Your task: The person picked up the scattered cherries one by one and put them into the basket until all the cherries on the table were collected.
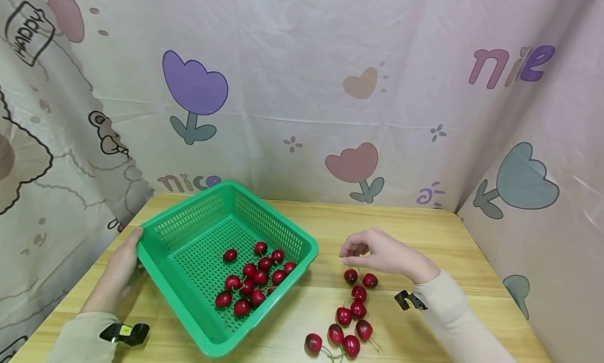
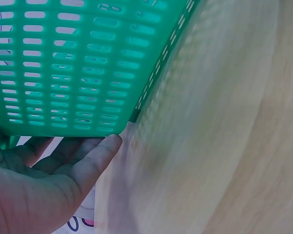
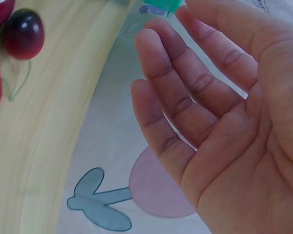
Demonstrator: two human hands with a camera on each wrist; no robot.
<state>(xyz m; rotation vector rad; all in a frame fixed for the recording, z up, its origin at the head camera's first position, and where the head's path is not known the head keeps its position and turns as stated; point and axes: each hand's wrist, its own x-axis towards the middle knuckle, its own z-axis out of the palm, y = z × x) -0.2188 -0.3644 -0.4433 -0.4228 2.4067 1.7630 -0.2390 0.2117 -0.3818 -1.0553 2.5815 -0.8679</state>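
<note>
A green plastic basket (image 1: 203,255) with slotted walls sits at the left of the table. Inside it, several red cherries (image 1: 261,277) lie bunched toward its right side. At the basket's left corner, my left hand (image 1: 121,266) grips the rim; the left wrist view shows its fingers against the slotted wall (image 2: 63,73). My right hand (image 1: 382,250) hovers with fingers loosely bent and nothing in them, just above more cherries (image 1: 358,294) spread in a loose trail on the table. Some of these have green stems. The right wrist view shows the bare palm and a dark cherry (image 3: 23,34) close by.
The wooden table (image 1: 424,232) has its back edge against a hanging cloth (image 1: 283,79) printed with flowers and words. The cloth also closes in the left and right sides. The trail of cherries runs toward the front edge, right of the basket.
</note>
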